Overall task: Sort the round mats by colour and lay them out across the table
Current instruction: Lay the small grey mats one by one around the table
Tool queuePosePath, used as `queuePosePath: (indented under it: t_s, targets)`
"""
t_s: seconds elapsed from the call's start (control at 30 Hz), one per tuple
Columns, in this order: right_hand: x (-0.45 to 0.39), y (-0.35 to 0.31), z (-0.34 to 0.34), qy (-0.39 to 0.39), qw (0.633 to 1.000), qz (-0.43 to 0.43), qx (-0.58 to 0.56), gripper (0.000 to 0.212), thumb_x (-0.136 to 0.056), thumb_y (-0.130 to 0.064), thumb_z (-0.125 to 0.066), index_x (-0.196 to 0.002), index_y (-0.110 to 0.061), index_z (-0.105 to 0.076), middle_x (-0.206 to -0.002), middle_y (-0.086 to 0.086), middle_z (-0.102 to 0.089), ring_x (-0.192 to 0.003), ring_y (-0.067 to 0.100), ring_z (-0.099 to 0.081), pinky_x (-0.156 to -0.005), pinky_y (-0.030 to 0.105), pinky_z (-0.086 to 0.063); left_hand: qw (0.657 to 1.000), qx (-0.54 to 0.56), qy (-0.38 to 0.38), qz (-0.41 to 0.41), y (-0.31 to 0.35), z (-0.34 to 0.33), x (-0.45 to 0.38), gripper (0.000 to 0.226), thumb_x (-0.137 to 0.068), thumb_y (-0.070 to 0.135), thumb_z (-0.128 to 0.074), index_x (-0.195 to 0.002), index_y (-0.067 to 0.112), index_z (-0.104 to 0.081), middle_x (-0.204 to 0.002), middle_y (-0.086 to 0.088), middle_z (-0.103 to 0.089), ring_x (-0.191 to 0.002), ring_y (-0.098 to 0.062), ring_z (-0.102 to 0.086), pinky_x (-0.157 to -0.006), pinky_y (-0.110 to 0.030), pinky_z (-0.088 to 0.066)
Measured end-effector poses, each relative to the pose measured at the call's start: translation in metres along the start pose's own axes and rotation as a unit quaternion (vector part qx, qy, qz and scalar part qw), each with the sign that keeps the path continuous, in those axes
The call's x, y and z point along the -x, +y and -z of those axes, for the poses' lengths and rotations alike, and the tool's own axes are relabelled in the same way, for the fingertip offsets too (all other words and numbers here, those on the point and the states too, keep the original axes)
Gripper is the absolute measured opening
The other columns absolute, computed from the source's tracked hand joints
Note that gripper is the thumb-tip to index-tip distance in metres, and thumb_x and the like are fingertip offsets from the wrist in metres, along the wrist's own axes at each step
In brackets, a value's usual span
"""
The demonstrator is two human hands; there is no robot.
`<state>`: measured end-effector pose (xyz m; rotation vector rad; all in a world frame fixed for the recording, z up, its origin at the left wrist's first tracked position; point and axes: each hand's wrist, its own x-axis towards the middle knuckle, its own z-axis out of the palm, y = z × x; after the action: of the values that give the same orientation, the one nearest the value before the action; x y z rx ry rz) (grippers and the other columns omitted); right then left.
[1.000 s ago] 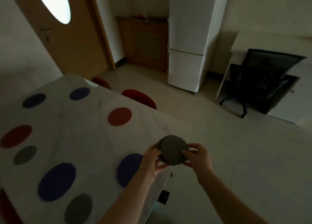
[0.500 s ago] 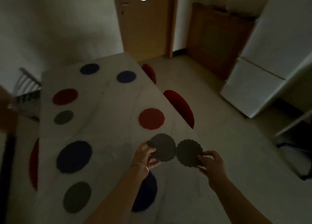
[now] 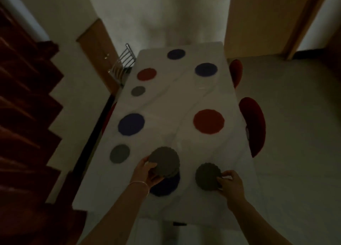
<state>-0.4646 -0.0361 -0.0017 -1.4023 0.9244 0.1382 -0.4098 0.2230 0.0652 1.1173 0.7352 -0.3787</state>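
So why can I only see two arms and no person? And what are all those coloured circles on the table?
The camera sits on the person's head and looks down, so you see what they see: just their own arms. No robot here, only two bare hands. The white table has round mats spread over it: blue ones like this, red ones like this, and grey ones like this. The left hand holds a small stack of grey mats above a blue mat that lies partly hidden underneath. The right hand pinches one grey mat by its edge, low over the table; I cannot tell if it touches yet. Red chairs stand on the right.
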Motion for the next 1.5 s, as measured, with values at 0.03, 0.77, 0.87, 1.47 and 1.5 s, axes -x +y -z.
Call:
queuePosePath:
  t_s: [0.03, 0.77, 0.87, 1.47, 1.5]
  targets:
    - [-0.002, 0.001, 0.002, -0.002, 1.000, 0.002, 0.015, 0.021, -0.083, 0.003, -0.061, -0.077, -0.015, -0.052, -0.091, 0.018, -0.059, -0.086, 0.037, -0.062, -0.072, 0.048, -0.058, 1.000, 0.010, 0.012, -0.003, -0.005, 0.004, 0.007, 0.033, -0.088, -0.003, -0.052, -0.112, 0.019, -0.054, -0.109, -0.013, -0.057, -0.092, -0.036, -0.058, -0.064, -0.047, -0.054]
    - [0.003, -0.004, 0.024, -0.025, 0.975, 0.085, 0.204, 0.024, -0.087, -0.014, -0.061, -0.111, -0.009, -0.058, -0.108, 0.017, -0.061, -0.090, 0.028, -0.060, -0.083, 0.045, -0.054, 0.995, 0.093, 0.022, 0.009, -0.031, -0.001, 0.033, 0.040, -0.085, -0.007, -0.048, -0.116, 0.018, -0.053, -0.113, -0.015, -0.057, -0.087, -0.034, -0.058, -0.056, -0.042, -0.056]
    - [0.017, -0.028, 0.021, -0.075, 0.988, 0.060, 0.117, 0.009, -0.092, -0.013, -0.056, -0.100, -0.010, -0.061, -0.106, 0.020, -0.065, -0.086, 0.027, -0.062, -0.074, 0.046, -0.057, 0.994, 0.103, -0.017, 0.032, -0.033, -0.027, 0.029, 0.047, -0.086, -0.004, -0.047, -0.126, 0.019, -0.050, -0.112, -0.013, -0.059, -0.092, -0.035, -0.058, -0.055, -0.042, -0.058]
    - [-0.082, -0.191, 0.171, -0.129, 0.982, 0.138, 0.001, 0.030, -0.084, -0.003, -0.066, -0.114, 0.002, -0.065, -0.106, 0.021, -0.069, -0.091, 0.032, -0.069, -0.071, 0.035, -0.058, 0.988, 0.086, -0.115, 0.057, -0.057, -0.325, 0.016, 0.031, -0.092, 0.042, -0.051, -0.099, 0.015, -0.065, -0.104, -0.013, -0.064, -0.093, -0.036, -0.061, -0.061, -0.045, -0.054]
    - [-0.095, -0.198, 0.183, -0.138, 0.981, 0.137, 0.006, 0.030, -0.084, -0.003, -0.065, -0.113, 0.002, -0.065, -0.107, 0.021, -0.068, -0.090, 0.032, -0.069, -0.068, 0.033, -0.058, 0.988, 0.100, -0.105, 0.055, -0.064, -0.342, 0.015, 0.028, -0.092, 0.039, -0.053, -0.098, 0.014, -0.065, -0.104, -0.013, -0.064, -0.092, -0.036, -0.061, -0.058, -0.045, -0.057]
